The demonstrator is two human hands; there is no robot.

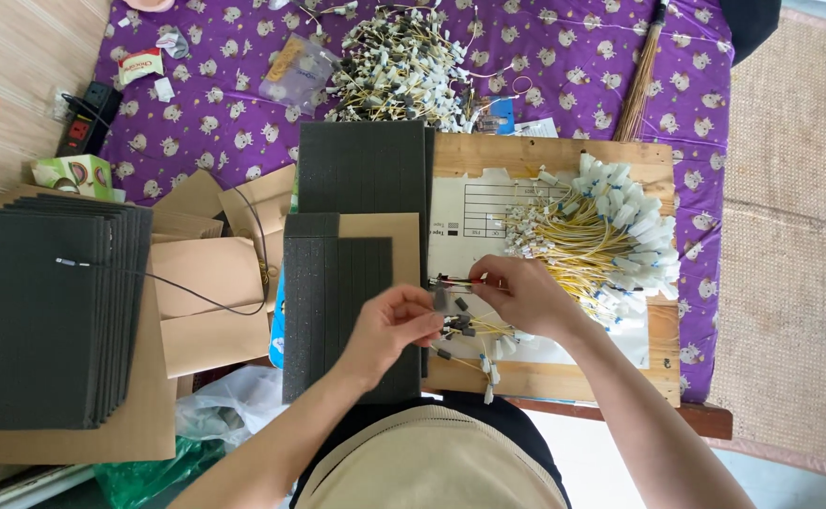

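Observation:
My left hand (392,330) pinches a small dark foam piece beside a sheet of dark grey foam strips (338,311). My right hand (524,294) holds a thin yellow wire with a small connector (453,282) over a wooden board (653,339). A few finished wires with dark foam pieces (470,341) lie just below both hands. A fanned bundle of yellow wires with white connectors (602,231) rests on the board to the right of my right hand. A printed paper sheet (474,212) lies under it.
A large heap of wires with connectors (399,71) sits on the purple patterned cloth (564,57). Stacked dark foam sheets (41,316) lie at left on cardboard (210,302). More foam (361,168), a power strip (88,118), a broom (641,80) and plastic bags (220,405) surround the board.

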